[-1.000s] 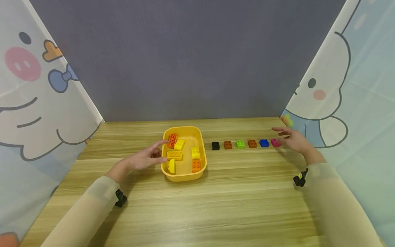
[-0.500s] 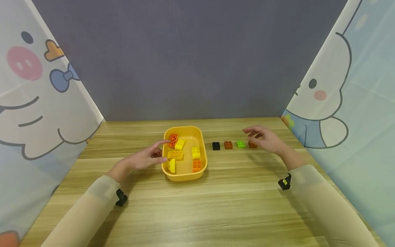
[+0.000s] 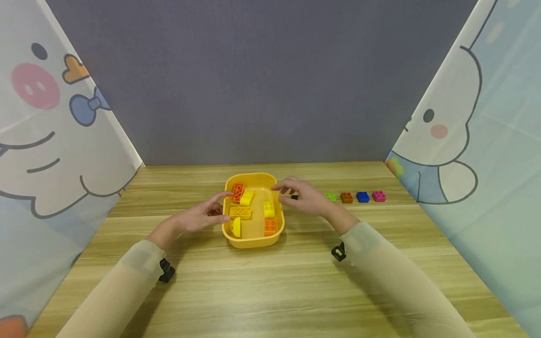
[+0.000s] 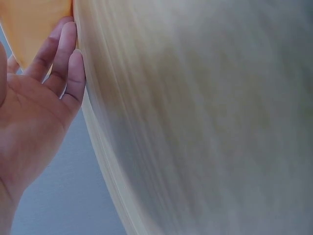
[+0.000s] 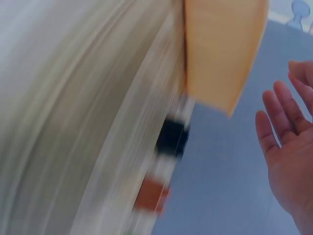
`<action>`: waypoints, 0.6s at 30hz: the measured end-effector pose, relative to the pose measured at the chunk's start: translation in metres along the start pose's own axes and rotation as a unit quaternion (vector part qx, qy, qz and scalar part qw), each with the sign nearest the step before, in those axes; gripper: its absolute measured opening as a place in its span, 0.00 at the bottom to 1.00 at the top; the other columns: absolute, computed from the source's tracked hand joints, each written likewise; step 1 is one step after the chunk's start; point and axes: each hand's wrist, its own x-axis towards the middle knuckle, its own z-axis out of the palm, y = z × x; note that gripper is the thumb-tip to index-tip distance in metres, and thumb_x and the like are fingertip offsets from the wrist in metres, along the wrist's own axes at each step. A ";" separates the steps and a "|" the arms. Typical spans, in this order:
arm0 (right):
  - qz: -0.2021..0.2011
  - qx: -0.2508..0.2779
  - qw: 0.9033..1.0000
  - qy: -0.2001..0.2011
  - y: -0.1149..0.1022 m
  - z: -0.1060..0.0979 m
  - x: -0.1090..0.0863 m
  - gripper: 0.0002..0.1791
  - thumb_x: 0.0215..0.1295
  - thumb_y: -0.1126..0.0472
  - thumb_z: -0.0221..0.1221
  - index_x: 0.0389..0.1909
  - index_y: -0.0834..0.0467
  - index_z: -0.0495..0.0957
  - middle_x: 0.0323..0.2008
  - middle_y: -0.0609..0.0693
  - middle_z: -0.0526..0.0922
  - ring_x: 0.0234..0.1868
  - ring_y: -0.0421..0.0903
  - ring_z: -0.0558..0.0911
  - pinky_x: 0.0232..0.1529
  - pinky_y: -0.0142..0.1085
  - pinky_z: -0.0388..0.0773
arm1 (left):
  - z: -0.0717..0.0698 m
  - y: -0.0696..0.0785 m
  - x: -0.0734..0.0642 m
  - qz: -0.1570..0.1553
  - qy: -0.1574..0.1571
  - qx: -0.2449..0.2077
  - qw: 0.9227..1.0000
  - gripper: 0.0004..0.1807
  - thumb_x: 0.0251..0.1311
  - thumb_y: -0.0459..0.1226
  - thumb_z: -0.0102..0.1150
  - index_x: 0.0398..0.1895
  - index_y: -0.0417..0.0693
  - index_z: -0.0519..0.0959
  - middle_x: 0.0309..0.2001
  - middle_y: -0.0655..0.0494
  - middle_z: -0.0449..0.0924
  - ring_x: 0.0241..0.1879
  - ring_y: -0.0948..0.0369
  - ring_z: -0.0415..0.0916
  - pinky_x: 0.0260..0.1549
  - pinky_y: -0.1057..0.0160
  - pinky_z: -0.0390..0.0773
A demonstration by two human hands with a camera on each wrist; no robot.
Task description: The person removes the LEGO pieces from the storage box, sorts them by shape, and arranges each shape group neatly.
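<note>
A yellow plastic bin [image 3: 253,242] with rounded corners stands on the table, toy building bricks inside it. My left hand [image 3: 198,217] is at its left side, thumb and index finger reaching over the rim, the other fingers beside the outer wall [image 4: 36,24]. Over the bin's right rim hovers my right hand [image 3: 306,197], relaxed and holding nothing. Beneath it the black brick [image 3: 294,197] is partly covered in the head view; the right wrist view shows that black brick [image 5: 172,137] and a brown brick [image 5: 151,195], both blurred.
Right of the bin, a row continues with a lime green brick [image 3: 330,196], a brown brick [image 3: 346,197], a blue brick [image 3: 362,197] and a pink brick [image 3: 378,196]. Inside the bin lie an orange brick [image 3: 269,227] and several yellow ones. A grey panel [image 3: 262,94] rises behind.
My right hand has swept left along the brick row, from the pink brick to the bin's right rim. The left hand has stayed at the bin.
</note>
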 end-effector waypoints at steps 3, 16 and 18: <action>-0.013 0.003 0.999 -0.029 -0.011 0.018 0.020 0.20 0.81 0.60 0.63 0.69 0.58 0.81 0.65 0.62 0.83 0.63 0.62 0.81 0.65 0.59 0.80 | -0.001 -0.001 0.000 0.002 -0.001 -0.002 1.000 0.43 0.81 0.48 0.62 0.89 0.56 0.50 0.48 0.47 0.83 0.46 0.54 0.74 0.48 0.55 0.75; 0.016 -0.123 0.984 -0.124 -0.020 0.070 0.059 0.22 0.84 0.55 0.59 0.74 0.38 0.80 0.73 0.44 0.81 0.74 0.50 0.78 0.75 0.54 0.74 | 0.000 -0.004 0.002 0.015 -0.008 0.002 1.000 0.43 0.82 0.48 0.62 0.89 0.56 0.50 0.46 0.48 0.84 0.44 0.53 0.74 0.46 0.54 0.74; 0.018 -0.163 0.977 -0.139 -0.021 0.071 0.060 0.24 0.84 0.53 0.60 0.75 0.33 0.78 0.75 0.40 0.80 0.76 0.49 0.77 0.79 0.55 0.70 | 0.000 -0.003 0.002 0.014 -0.007 0.002 1.000 0.43 0.82 0.48 0.61 0.89 0.56 0.50 0.46 0.48 0.84 0.44 0.53 0.74 0.46 0.54 0.74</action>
